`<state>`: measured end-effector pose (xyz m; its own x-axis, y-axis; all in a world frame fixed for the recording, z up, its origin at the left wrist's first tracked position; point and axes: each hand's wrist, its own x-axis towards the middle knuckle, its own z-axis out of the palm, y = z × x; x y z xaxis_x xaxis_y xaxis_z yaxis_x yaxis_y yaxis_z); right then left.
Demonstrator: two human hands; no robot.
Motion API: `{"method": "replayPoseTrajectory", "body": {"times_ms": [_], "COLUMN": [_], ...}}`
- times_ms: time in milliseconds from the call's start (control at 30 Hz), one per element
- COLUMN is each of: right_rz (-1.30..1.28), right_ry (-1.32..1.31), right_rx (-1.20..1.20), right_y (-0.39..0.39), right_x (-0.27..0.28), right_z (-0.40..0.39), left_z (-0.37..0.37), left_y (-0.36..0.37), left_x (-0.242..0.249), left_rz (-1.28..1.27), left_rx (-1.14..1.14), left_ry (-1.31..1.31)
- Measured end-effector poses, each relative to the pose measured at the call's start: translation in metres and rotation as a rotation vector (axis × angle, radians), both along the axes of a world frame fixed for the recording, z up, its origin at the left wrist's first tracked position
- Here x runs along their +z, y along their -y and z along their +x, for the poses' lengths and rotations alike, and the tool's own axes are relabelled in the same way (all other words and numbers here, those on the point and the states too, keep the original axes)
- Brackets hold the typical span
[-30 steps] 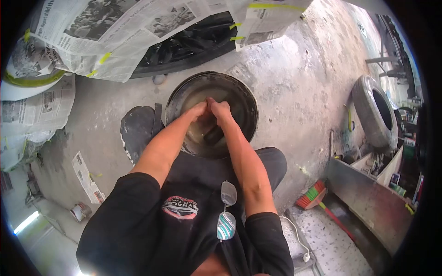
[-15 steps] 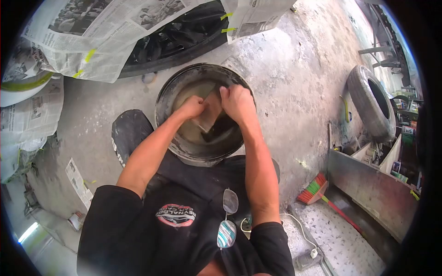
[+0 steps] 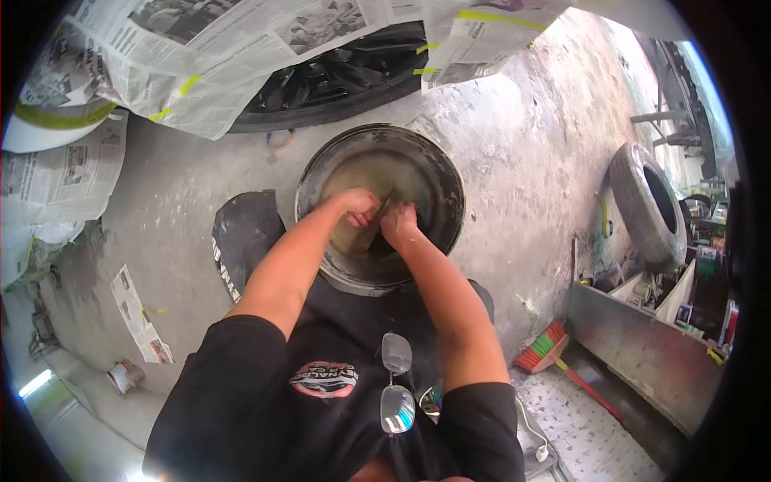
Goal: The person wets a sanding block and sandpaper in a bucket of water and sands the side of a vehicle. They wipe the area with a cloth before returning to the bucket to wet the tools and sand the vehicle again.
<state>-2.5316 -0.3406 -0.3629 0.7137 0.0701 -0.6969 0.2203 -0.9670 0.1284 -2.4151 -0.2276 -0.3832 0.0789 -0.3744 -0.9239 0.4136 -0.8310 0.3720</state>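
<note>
Between my legs stands a round black basin [image 3: 454,197] with murky water inside. My left hand [image 3: 358,206] and my right hand [image 3: 398,222] are both inside its rim, close together. A thin brownish sheet of sandpaper [image 3: 369,234] sits between them, tilted and seen partly edge-on. My right hand pinches it near its right edge. The curled fingers of my left hand meet its left side, partly hidden from view. The dark patch beside the sheet is hard to make out.
A black wheel [image 3: 337,76] behind newspaper masking [image 3: 241,40] stands just beyond the basin. To the right are a loose tire [image 3: 626,193], a broom [image 3: 542,347] and a metal box with dividers [image 3: 634,345]. A newspaper strip [image 3: 138,313] and a can [image 3: 124,376] lie left.
The sheet has turned from nearly face-on to more edge-on, and my hands are lower in the basin. The whole view has shifted, putting the basin further right and lower.
</note>
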Motion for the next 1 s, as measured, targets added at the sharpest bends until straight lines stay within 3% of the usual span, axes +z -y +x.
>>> {"method": "replayPoseTrajectory", "body": {"times_ms": [100, 167, 200, 300, 400, 433, 467, 533, 633, 700, 767, 833, 933, 1000], "right_rz": [-0.091, -0.132, -0.036, 0.239, 0.504, 0.570, 0.616, 0.703, 0.684, 0.725, 0.773, 0.817, 0.808, 0.824], "right_ry": [0.136, 0.259, 0.457, 0.564, 0.762, 0.836, 0.860, 0.919, 1.029, 1.033, 1.046, 1.077, 1.134, 1.141], "right_rx": [-0.017, -0.039, -0.100, -0.363, -0.539, -0.591, -0.646, -0.727, -0.799, -0.860, -0.898, -0.912, -0.913, -0.928], "right_y": [0.000, 0.003, 0.010, 0.033, 0.046, 0.051, 0.053, 0.059, 0.068, 0.073, 0.075, 0.079, 0.081, 0.084], "right_x": [0.060, 0.103, 0.105, 0.152, 0.187, 0.190, 0.194, 0.200, 0.188, 0.189, 0.189, 0.190, 0.188, 0.186], "right_z": [-0.002, -0.007, -0.015, -0.001, 0.007, 0.008, 0.006, 0.013, 0.022, 0.025, 0.025, 0.026, 0.026, 0.026], "left_z": [-0.004, -0.004, -0.002, 0.004, -0.012, -0.025, -0.031, -0.024, -0.035, -0.031, -0.035, -0.040, -0.037, -0.038], "left_y": [-0.008, -0.001, -0.002, -0.012, 0.000, -0.005, -0.008, 0.003, -0.010, -0.010, -0.013, -0.012, -0.013, 0.001], "left_x": [-0.024, -0.037, -0.045, -0.098, -0.072, -0.089, -0.106, -0.085, -0.183, -0.167, -0.160, -0.163, -0.167, -0.171], "left_rz": [0.160, 0.185, 0.199, -0.141, -0.038, -0.104, -0.074, -0.016, -0.062, -0.093, -0.094, -0.076, -0.317, -0.093], "left_rx": [-0.211, -0.282, -0.319, -0.566, -0.604, -0.491, -0.490, -0.464, -0.478, -0.690, -0.719, -0.573, -0.756, -0.812], "left_ry": [0.699, 0.776, 0.818, 0.792, 0.632, 0.804, 0.763, 0.701, 0.947, 0.839, 0.707, 0.566, 0.855, 0.784]}}
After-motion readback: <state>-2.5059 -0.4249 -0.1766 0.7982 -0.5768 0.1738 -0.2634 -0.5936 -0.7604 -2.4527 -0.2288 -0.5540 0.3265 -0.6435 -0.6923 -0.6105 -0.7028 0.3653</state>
